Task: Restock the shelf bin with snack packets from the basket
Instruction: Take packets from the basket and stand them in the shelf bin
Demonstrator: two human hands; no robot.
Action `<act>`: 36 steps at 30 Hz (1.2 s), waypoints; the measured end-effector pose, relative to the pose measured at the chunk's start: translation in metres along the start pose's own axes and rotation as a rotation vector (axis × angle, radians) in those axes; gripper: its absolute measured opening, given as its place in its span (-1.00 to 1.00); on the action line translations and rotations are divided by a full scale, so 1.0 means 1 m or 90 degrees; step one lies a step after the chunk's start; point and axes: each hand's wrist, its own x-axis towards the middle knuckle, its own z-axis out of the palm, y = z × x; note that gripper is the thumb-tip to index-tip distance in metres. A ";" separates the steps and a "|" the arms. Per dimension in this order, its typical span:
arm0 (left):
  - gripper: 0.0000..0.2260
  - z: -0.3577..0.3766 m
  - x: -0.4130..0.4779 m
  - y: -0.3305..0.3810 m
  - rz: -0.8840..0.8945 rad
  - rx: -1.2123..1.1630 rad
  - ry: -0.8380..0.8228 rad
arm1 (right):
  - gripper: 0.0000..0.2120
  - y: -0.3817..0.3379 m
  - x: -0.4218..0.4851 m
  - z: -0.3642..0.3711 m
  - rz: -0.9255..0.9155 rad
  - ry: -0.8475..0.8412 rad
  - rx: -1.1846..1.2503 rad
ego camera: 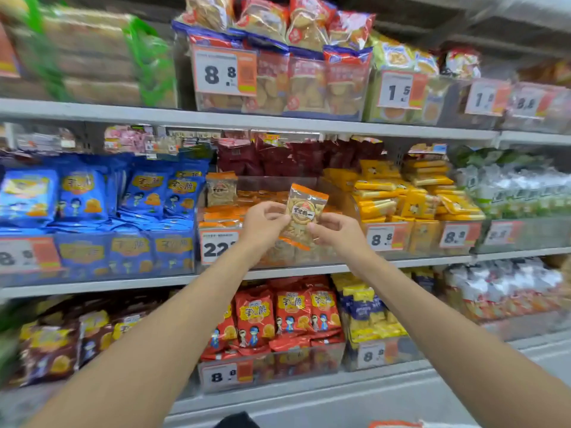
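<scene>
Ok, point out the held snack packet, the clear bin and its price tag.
snack packet point(305, 211): head view, its round label.
clear bin point(272, 184): head view, bare upper wall.
price tag point(216, 247): head view, the large digits.

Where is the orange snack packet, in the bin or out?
Out. The left hand and right hand pinch the packet in the air before the clear bin.

Both forearms point(154, 335) show bare from the frame's lower edge to the wrists. The right hand point(338, 234) wears what looks like a thin ring point(315, 239).
</scene>
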 end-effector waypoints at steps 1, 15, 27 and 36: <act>-0.90 -0.012 0.008 0.003 0.032 0.034 0.021 | -0.88 -0.009 0.009 0.009 -0.024 -0.020 -0.012; -0.76 -0.133 0.133 -0.009 0.070 0.373 0.151 | -0.84 -0.024 0.163 0.142 -0.068 0.008 -0.133; -0.81 -0.133 0.153 -0.039 0.046 0.512 0.136 | -0.94 0.002 0.170 0.160 -0.097 -0.128 -0.339; -0.63 -0.132 0.126 -0.022 0.116 0.586 0.114 | -0.68 -0.007 0.170 0.129 0.000 -0.225 -0.215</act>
